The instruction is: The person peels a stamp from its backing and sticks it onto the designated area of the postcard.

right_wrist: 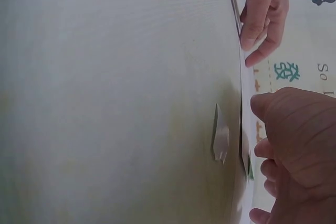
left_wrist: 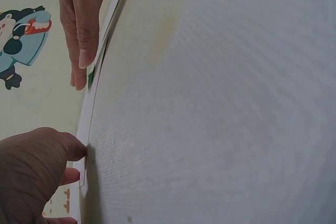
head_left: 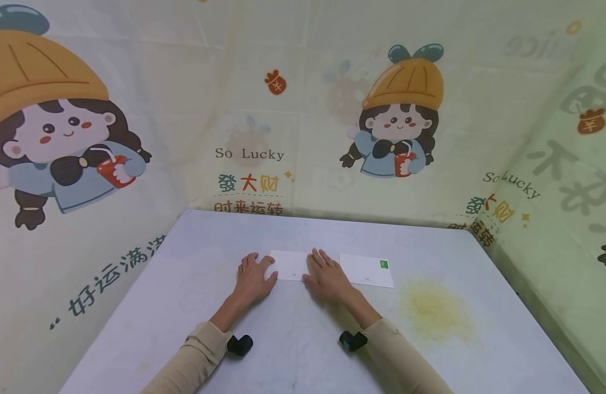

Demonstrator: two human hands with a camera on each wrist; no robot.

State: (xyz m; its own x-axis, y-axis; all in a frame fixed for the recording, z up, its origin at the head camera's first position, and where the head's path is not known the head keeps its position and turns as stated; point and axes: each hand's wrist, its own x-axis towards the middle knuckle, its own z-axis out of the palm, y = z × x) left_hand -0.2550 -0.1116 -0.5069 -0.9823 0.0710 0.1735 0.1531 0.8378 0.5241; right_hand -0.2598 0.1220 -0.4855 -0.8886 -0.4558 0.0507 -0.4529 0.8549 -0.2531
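A white envelope-like paper (head_left: 289, 266) lies flat on the table, between and partly under the two hands. My left hand (head_left: 252, 282) touches its left end with thumb and fingertips spread. On its right end rests my right hand (head_left: 327, 276), fingers extended and pressing down; that end is hidden beneath it. Just right of this hand lies a second white envelope (head_left: 359, 268) with a green stamp (head_left: 384, 264) in its upper right corner. In the left wrist view the paper edge (left_wrist: 88, 114) appears almost edge-on beside the left thumb.
The white table (head_left: 293, 339) carries a yellowish stain (head_left: 436, 309) on the right. A small pale pointed scrap (right_wrist: 220, 136) shows in the right wrist view. Cloth printed with cartoon figures (head_left: 401, 109) hangs behind and at the sides.
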